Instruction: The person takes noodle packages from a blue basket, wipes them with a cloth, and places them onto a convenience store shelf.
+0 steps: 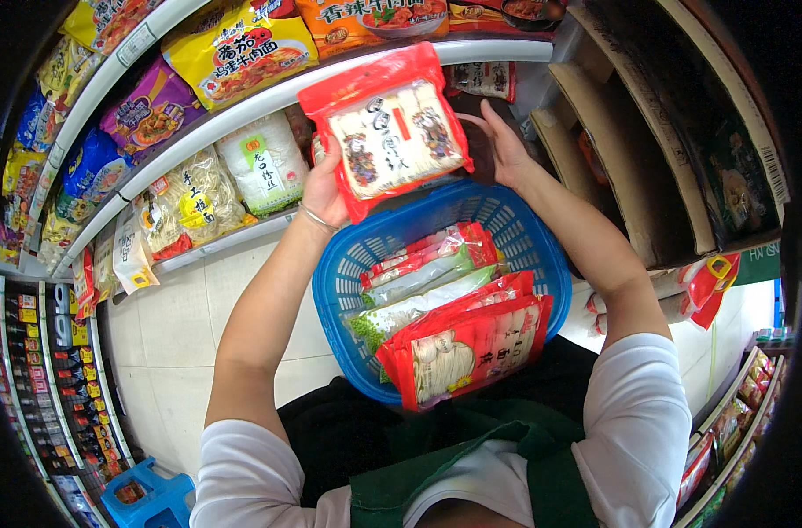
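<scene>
A red-edged bag of dried noodles [393,135] is held above the far rim of a blue plastic basket [328,300]. My left hand [327,188] grips the bag's left edge, with the thumb on its front. Just past the bag's right edge is my right hand [504,146], thumb and fingers apart; whether a fingertip touches the bag or something behind it cannot be told. Inside the basket lean several packs, among them a red noodle bag [477,353] at the near side and a green-and-white bag [421,303] behind it.
Beyond the basket runs a shelf edge [269,92] with instant noodle bags [242,59] above and a clear bag of vermicelli [263,165] below. Open cardboard boxes [639,145] stand at the right. A blue plastic stool [151,495] is at the lower left, near stocked racks.
</scene>
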### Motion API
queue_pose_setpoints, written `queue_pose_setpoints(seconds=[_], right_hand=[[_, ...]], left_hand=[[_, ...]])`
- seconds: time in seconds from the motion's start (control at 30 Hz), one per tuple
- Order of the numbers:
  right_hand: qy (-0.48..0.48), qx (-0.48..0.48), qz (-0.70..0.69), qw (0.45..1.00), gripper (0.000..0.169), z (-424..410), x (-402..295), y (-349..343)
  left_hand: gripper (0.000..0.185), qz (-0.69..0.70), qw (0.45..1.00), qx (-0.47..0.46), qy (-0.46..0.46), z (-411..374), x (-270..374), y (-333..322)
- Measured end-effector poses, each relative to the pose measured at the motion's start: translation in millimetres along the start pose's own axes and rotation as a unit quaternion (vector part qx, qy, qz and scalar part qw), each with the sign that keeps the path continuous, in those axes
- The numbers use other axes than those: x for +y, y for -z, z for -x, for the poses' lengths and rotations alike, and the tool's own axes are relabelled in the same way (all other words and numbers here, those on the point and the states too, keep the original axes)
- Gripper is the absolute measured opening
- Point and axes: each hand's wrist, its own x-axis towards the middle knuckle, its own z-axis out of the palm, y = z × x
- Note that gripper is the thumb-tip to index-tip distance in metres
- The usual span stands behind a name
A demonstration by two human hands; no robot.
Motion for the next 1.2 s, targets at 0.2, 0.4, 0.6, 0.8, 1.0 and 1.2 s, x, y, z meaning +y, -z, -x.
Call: queue_pose_setpoints(seconds=[0.2,0.4,0.6,0.8,1.0,1.2], right_hand=[[0.064,0.047,0.217,0.973,0.044,-1.0,7.1,-37.2],[0.310,0.078,0.655,0.685,0.049,21.1,8.8,-64.8],[0.429,-0.099,0.687,0.578,0.076,22.7,57.4,-82.4],[0.413,0.040,0.669,0.616,0.044,-13.8,15.6,-49.0],[0.479,-0.068,0.657,0.578,0.035,0.8,26.2,-79.4],[0.456,-0.211,0.731,0.463,0.047,10.6,51.9,-110.5]], left_hand=[[0.051,-0.179,0.972,0.138,-0.065,-18.5,-17.6,9.9],[0.058,-0.274,0.942,0.134,-0.137,1.4,-31.4,-33.7],[0.038,-0.102,0.990,0.041,-0.086,3.5,-40.1,-35.4],[0.040,-0.172,0.982,0.041,-0.063,5.4,-36.5,-35.4],[0.043,-0.245,0.969,0.005,-0.040,6.9,-38.0,-32.0],[0.038,-0.399,0.915,-0.045,-0.029,12.3,-43.9,7.6]])
